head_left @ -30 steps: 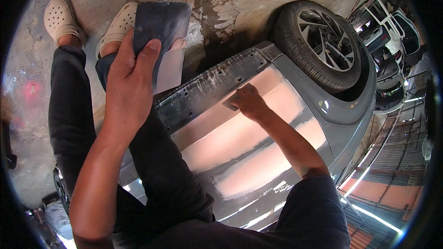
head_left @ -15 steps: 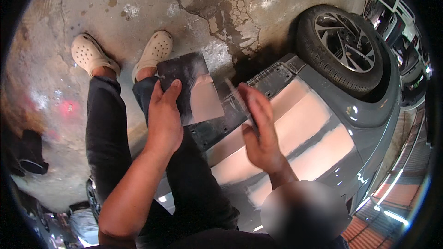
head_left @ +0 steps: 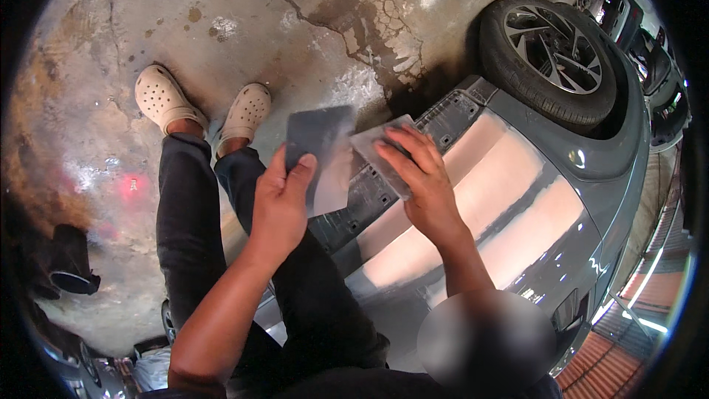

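Note:
My left hand [head_left: 281, 203] grips a thin dark rectangular board [head_left: 316, 137] by its near left edge, the thumb lying on its face. Pale beige putty [head_left: 332, 188] covers the lower right part of that board. In my right hand [head_left: 428, 192] is a flat greyish spreader [head_left: 375, 162], with the fingers bent over its upper face. Its left edge is close to the board's right edge; I cannot tell if they touch. Below both hands lies a grey car body panel [head_left: 402, 303] with broad beige filler patches [head_left: 495, 159] on it.
A wheel [head_left: 554, 63] stands under the car's arch at the upper right. Along the panel's lower edge runs a dark strip [head_left: 450, 122] with clips. My feet, in beige clogs [head_left: 164, 96], are on the cracked concrete floor [head_left: 221, 0]. A dark cylindrical object [head_left: 72, 258] is at far left.
My left hand and the board have shifted right. The right hand has turned from edge-on, so the spreader's flat face now shows beside the board. The view has shifted slightly too.

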The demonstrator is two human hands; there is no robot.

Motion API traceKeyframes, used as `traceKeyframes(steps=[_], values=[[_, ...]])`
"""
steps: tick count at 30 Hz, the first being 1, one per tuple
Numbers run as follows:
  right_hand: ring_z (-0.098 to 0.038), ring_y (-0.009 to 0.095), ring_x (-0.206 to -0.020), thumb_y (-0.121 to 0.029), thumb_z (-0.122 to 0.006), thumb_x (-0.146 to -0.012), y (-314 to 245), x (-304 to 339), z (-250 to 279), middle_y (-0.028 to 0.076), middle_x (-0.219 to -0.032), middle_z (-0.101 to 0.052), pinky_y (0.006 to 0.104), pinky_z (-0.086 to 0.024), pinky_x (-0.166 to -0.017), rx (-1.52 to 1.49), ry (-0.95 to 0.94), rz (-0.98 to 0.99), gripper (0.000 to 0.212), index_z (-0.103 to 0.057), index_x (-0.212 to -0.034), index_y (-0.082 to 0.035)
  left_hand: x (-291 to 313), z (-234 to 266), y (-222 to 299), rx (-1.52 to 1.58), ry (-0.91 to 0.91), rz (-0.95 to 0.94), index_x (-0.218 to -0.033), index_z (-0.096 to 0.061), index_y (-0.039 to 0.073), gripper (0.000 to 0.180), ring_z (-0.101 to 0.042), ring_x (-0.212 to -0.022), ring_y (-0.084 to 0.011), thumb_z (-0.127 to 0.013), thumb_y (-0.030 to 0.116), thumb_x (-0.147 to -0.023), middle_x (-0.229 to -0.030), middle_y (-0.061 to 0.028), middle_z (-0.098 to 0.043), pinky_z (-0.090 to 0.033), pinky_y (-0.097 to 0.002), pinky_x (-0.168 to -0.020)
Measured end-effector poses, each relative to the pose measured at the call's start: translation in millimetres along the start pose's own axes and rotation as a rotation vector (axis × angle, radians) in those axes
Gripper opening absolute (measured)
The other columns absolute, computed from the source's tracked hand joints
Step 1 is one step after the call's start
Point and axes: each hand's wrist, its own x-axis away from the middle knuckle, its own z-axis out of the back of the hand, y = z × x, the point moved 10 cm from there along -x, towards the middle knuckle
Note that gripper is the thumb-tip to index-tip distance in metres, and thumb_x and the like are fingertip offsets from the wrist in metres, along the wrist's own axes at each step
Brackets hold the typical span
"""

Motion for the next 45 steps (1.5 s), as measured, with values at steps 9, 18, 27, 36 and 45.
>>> traceKeyframes(steps=[9, 18, 27, 36, 45], values=[[-0.046, 0.029, -0.134, 0.013, -0.056, -0.070, -22, 67, -57, 0.007, -0.141, -0.051, 0.0507, -0.028, -0.118, -0.026, -0.376, 0.153, 0.072, -0.062, -0.133, -0.022, 15, -9, -12, -0.222, 0.226, -0.219, -0.123, -0.053, -0.007, 0.034, -0.057, -0.081, -0.0119, -0.053, 0.021, -0.105, -0.090, -0.0118, -0.066, -0.048, -0.0287, -0.073], [-0.040, 0.031, -0.136, -0.012, -0.054, -0.092, 189, 189, -83, 0.010, -0.139, -0.050, 0.0630, -0.023, -0.116, 0.741, -0.737, 0.066, 0.047, -0.061, -0.134, -0.032, 3, -9, -13, -0.188, 0.152, -0.207, -0.128, -0.053, -0.005, 0.034, -0.057, -0.093, -0.0113, -0.053, 0.021, -0.105, -0.098, -0.0070, -0.066, -0.046, -0.0250, -0.086], [-0.043, 0.032, -0.132, -0.019, -0.054, -0.094, 222, 169, -127, 0.010, -0.136, -0.051, 0.0617, -0.030, -0.112, 0.791, -0.726, 0.132, 0.042, -0.061, -0.134, -0.031, 0, -8, -27, -0.068, 0.192, -0.194, -0.131, -0.053, -0.003, 0.035, -0.056, -0.097, -0.0106, -0.053, 0.021, -0.105, -0.109, -0.0052, -0.065, -0.044, -0.0240, -0.090], [-0.043, 0.033, -0.135, -0.022, -0.052, -0.097, 236, 161, -147, 0.013, -0.140, -0.049, 0.0617, -0.033, -0.108, 0.878, -0.913, 0.050, 0.043, -0.056, -0.139, -0.031, -2, -3, -37, -0.036, 0.207, -0.130, -0.132, -0.054, -0.002, 0.037, -0.056, -0.097, -0.0097, -0.054, 0.023, -0.105, -0.108, -0.0050, -0.065, -0.044, -0.0230, -0.089], [-0.048, 0.030, -0.130, -0.020, -0.056, -0.094, 242, 160, -148, 0.009, -0.134, -0.054, 0.0616, -0.036, -0.105, 0.800, -0.889, 0.031, 0.037, -0.062, -0.130, -0.029, -5, -6, -32, 0.004, 0.172, -0.140, -0.130, -0.053, -0.004, 0.037, -0.056, -0.095, -0.0095, -0.053, 0.023, -0.106, -0.107, -0.0046, -0.065, -0.045, -0.0235, -0.088]])
